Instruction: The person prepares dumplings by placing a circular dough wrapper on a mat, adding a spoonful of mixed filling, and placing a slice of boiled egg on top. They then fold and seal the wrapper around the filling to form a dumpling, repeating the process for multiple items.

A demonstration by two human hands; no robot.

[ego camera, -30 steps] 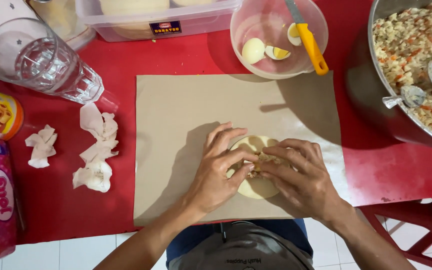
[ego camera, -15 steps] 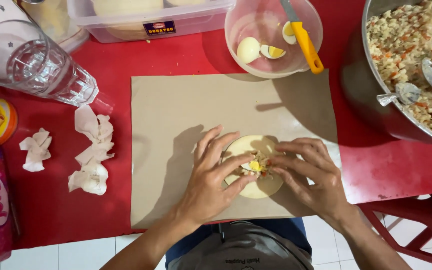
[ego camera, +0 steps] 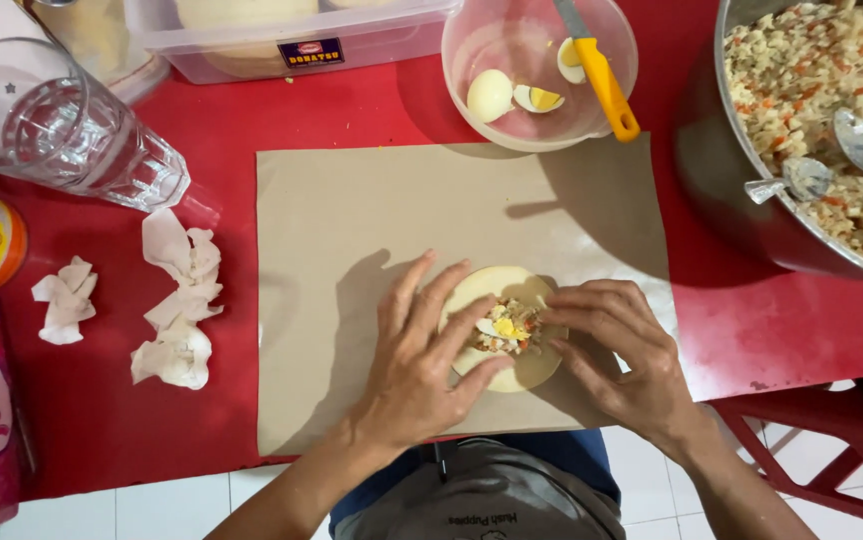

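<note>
Pale dough round (ego camera: 472, 290), red table (ego camera: 352, 110), brown paper (ego camera: 352, 230), yellow-handled knife (ego camera: 607, 85)

Red table (ego camera: 282, 110) over white tiled floor (ego camera: 152, 505), red stool frame (ego camera: 802, 450) at right.

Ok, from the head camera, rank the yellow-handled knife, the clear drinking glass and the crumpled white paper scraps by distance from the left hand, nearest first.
From the left hand:
1. Crumpled white paper scraps, just to its left on the red table.
2. Yellow-handled knife, up and right, in the clear bowl.
3. Clear drinking glass, far upper left, on its side.
</note>
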